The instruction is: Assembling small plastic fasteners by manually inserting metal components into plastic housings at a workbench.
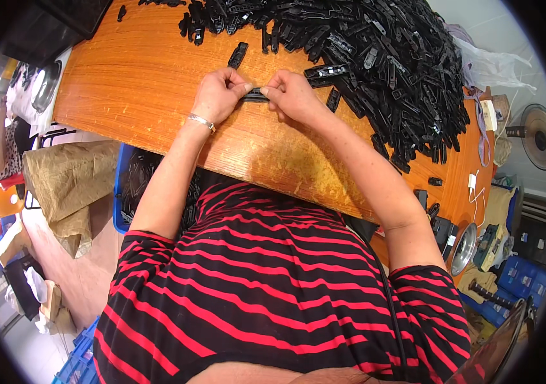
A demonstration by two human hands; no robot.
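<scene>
Hands: left hand (220, 96) and right hand (293, 97) each pinch one end of a black plastic clip (255, 96).
Clip: long axis left-right, above the orange worktop (138, 83).
Pile: black clips (375, 57) just right.

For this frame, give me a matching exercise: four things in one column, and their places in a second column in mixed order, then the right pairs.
Things:
1. small black plastic part
2. heap of black plastic parts
3. silver bracelet
4. blue crate

Places:
A. on the left wrist
B. under the near edge of the wooden table, on the person's left
C. pinched between the left hand and the right hand
D. piled on the far right part of the table

Pairs: 1-C, 2-D, 3-A, 4-B
</scene>
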